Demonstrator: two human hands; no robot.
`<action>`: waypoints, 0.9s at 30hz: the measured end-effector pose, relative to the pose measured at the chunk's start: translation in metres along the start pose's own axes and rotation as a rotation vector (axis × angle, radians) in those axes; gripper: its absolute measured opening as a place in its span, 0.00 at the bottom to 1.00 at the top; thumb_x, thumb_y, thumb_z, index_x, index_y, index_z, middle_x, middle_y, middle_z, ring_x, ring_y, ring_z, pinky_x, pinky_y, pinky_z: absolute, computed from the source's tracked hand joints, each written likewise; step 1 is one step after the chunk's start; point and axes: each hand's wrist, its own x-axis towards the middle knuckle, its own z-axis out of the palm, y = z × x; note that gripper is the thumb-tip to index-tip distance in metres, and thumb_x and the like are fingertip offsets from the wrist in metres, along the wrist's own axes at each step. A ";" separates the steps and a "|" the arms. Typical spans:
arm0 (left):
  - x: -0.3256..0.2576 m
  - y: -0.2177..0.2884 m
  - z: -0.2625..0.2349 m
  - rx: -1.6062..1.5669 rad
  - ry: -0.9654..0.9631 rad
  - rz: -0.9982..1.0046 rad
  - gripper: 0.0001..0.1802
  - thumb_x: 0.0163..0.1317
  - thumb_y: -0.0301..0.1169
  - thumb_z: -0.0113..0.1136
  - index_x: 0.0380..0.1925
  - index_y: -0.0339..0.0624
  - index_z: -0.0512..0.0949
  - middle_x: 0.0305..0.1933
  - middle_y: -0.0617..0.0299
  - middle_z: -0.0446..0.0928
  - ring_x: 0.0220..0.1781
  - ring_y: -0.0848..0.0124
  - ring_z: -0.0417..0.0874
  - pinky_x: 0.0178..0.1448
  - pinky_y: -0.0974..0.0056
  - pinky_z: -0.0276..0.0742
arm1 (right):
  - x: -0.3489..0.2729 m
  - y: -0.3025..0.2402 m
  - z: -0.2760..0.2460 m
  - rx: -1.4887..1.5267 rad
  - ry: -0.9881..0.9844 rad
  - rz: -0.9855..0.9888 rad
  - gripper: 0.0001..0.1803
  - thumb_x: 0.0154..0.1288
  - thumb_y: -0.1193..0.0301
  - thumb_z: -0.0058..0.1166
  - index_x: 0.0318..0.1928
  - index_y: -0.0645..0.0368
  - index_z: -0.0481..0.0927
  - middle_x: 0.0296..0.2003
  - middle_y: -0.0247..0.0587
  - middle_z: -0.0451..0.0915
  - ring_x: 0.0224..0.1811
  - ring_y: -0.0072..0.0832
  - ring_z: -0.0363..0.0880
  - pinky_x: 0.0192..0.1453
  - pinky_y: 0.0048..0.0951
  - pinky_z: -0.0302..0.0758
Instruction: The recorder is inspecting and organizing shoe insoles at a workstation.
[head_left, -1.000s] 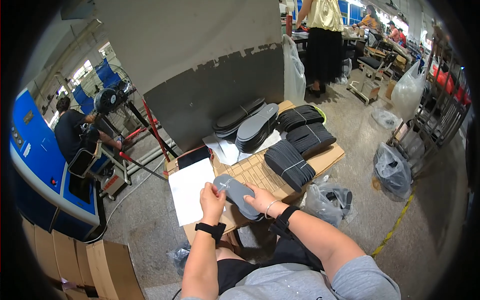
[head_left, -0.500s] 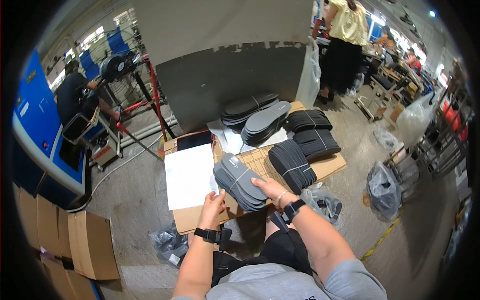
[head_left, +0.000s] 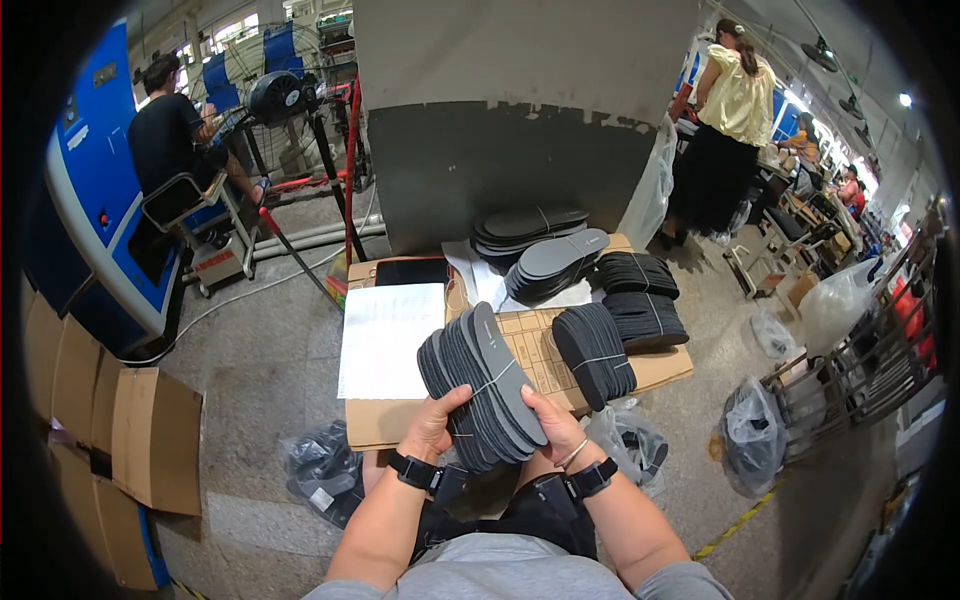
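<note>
Between my two hands is a tied bundle of grey shoe insoles (head_left: 478,385), tilted so its layered edges show, with a thin band across it. My left hand (head_left: 436,420) grips its lower left side, and my right hand (head_left: 553,425) has the thumb pressed on its right edge. Beyond it on the cardboard lie more insoles: a dark banded bundle (head_left: 594,355) to the right, two black bundles (head_left: 640,305) behind that, a loose grey stack (head_left: 553,266) and another banded stack (head_left: 525,232) at the back.
The flattened cardboard (head_left: 385,425) carries a white paper sheet (head_left: 392,340) and a dark tablet-like object (head_left: 411,271). Plastic bags (head_left: 325,470) lie on the floor. Cardboard boxes (head_left: 155,440) stand at the left, a metal rack (head_left: 860,350) at the right. A person (head_left: 735,110) stands beyond the grey panel.
The insole bundle has been lifted and tilted toward me, showing its side edges. My left hand, earlier beside it with fingers apart, now grips it. The view has shifted a little.
</note>
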 end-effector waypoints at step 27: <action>0.009 -0.029 -0.007 0.614 0.004 -0.165 0.21 0.65 0.42 0.53 0.48 0.37 0.69 0.41 0.59 0.76 0.40 0.70 0.79 0.42 0.66 0.76 | -0.012 -0.173 -0.184 -0.069 0.765 -0.415 0.40 0.49 0.52 0.56 0.60 0.57 0.58 0.52 0.46 0.69 0.52 0.35 0.71 0.48 0.35 0.71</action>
